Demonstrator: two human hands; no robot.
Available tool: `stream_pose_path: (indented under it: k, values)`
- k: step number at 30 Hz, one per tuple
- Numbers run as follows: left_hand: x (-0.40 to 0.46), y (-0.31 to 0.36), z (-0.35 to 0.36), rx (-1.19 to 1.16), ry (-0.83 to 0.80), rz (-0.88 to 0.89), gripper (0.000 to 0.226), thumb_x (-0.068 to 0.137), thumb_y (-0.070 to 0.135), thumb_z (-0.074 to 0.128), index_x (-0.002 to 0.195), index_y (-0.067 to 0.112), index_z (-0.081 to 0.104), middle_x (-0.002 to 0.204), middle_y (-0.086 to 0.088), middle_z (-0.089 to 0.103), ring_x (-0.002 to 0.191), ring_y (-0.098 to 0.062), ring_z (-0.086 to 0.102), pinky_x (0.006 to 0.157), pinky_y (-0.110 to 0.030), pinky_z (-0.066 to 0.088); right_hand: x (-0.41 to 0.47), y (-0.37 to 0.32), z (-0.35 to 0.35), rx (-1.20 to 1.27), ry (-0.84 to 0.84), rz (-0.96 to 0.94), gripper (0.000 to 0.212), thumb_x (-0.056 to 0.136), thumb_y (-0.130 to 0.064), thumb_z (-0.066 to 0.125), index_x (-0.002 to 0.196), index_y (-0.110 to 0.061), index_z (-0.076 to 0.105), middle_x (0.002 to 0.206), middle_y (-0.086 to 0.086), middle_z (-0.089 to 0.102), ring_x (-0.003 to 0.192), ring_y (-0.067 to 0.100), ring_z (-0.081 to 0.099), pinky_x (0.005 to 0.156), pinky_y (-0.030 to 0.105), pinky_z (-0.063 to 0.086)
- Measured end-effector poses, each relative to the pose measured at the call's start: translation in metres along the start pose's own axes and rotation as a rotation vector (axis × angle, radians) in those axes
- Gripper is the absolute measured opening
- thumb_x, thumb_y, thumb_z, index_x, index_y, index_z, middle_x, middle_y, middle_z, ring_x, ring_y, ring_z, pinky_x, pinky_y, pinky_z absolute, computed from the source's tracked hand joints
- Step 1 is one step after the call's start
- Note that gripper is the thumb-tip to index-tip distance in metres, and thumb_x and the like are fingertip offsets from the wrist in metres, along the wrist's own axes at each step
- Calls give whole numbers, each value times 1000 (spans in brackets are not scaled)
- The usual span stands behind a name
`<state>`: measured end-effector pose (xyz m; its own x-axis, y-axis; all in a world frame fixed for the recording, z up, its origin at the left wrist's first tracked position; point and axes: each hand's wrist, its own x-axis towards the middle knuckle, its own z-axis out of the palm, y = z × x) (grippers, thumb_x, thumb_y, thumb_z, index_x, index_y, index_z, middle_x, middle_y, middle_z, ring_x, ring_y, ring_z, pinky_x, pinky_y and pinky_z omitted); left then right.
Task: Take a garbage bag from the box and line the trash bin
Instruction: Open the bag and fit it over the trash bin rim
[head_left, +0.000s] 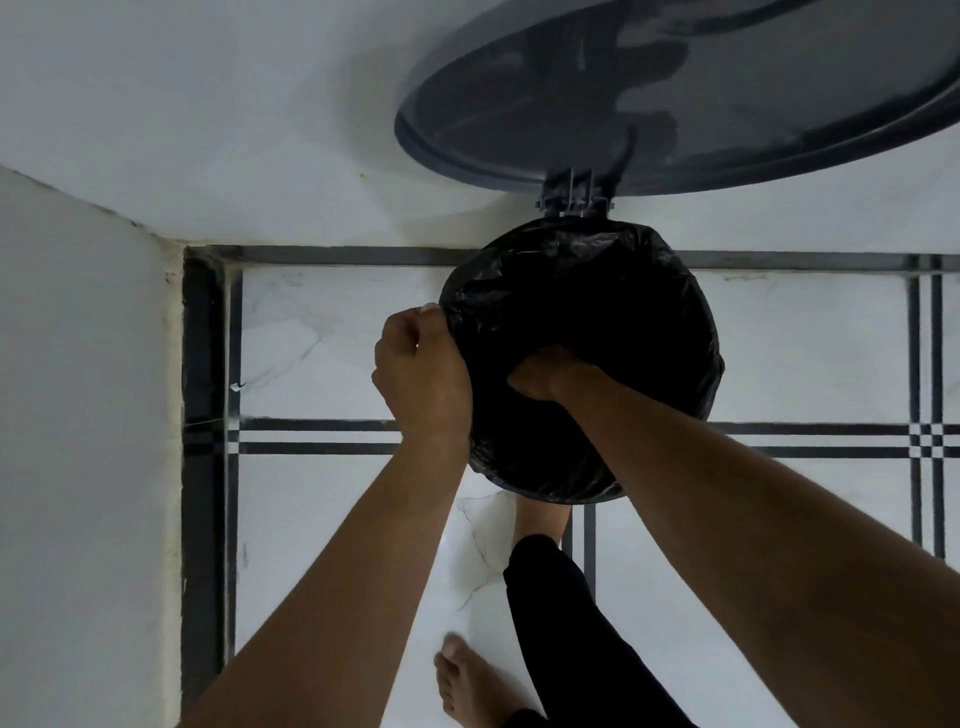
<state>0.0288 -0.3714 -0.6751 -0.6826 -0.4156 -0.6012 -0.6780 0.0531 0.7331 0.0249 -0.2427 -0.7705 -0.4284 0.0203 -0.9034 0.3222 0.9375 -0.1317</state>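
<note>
Garbage bag (597, 291): thin black plastic, glossy and crinkled, stretched over the round mouth of the bin and folded down over its rim all the way round. The middle sinks into darkness, so nothing inside can be made out.
Trash bin (574, 205): round, almost wholly wrapped by the bag; only the grey hinge bracket at the back shows bare. It stands on the floor close to the wall.
Lid (675, 93): a wide, smooth, dark grey disc, swung up on the hinge and leaning back towards the wall, its underside dully reflective.
Left hand (423, 369): at the bin's left edge, fingers curled tight, pinching the bag's folded edge against the rim; knuckles face up.
Right hand (550, 371): reaching down inside the bag's mouth, fingers curled into the plastic near the middle. They look clenched on a fold of it, though the dark makes the exact grip hard to read.
Floor (337, 332): polished white tiles with faint grey marble veining, crossed by black double-line borders that meet in small checkered squares.
Wall (208, 104): plain white, matt, meeting a second white surface at the left corner, with a yellowish seam down the joint.
Foot (467, 680): bare, planted on the tile below the bin; a second bare foot sits right at the bin's base, under a black trouser leg (571, 623).
</note>
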Motion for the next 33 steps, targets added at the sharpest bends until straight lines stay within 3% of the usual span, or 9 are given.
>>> stream_pose_path:
  k: [5,9,13,18,23,27,29,31,33]
  values:
    - [2,-15,2,3,5,105,19,90,42,53,94,30,68,102,0,71,99,-19,68,94,-47,56,48,8,25,15,-185,107,61,109,-42,31,162,-14,15,170,12,9,155,34,13,123,44,15]
    - [4,-18,2,36,-4,112,20,88,49,50,93,37,66,104,5,69,110,-25,62,97,-50,53,54,12,30,-62,-207,64,60,109,-42,32,161,-13,21,169,11,16,154,32,19,124,42,15]
    - [-4,-6,-4,88,-56,107,20,91,47,50,97,37,66,109,8,67,117,-24,58,101,-48,50,16,8,8,-27,-65,25,52,108,-34,37,153,-7,40,160,16,38,145,33,38,118,38,30]
    - [-50,32,-19,225,-99,417,18,98,33,55,116,28,56,115,15,53,116,-5,43,107,-45,42,-86,16,-45,178,322,-67,35,99,-24,50,120,-4,69,125,17,69,120,35,61,101,35,47]
    - [-100,100,-32,365,-80,1096,43,101,27,59,135,2,54,138,-20,45,125,-31,44,103,-45,46,-215,22,-89,182,988,-280,24,91,-29,54,83,-16,72,77,2,71,70,24,68,65,29,52]
    - [-100,155,-27,706,-263,1330,54,108,42,38,154,15,40,158,-15,39,148,-35,32,116,-53,35,-294,25,-125,22,1554,-413,29,98,-35,59,107,-9,71,99,14,64,88,30,58,70,35,45]
    - [-91,172,-23,904,-402,1368,57,108,49,24,158,22,33,160,-9,39,151,-32,31,117,-54,33,-295,39,-147,-110,1443,-465,43,103,-42,51,127,-9,65,121,17,61,109,35,56,87,41,47]
    - [-85,181,-21,1032,-517,1366,61,106,51,18,157,22,35,155,-9,47,143,-33,42,113,-53,38,-285,57,-161,-126,1092,-479,54,105,-48,39,142,-13,54,140,15,55,132,37,49,105,50,43]
    - [-83,184,-27,1063,-593,1346,60,105,48,21,155,20,39,147,-10,55,130,-36,53,105,-51,45,-287,65,-162,48,776,-452,56,107,-51,34,153,-20,42,153,8,47,143,28,41,117,44,34]
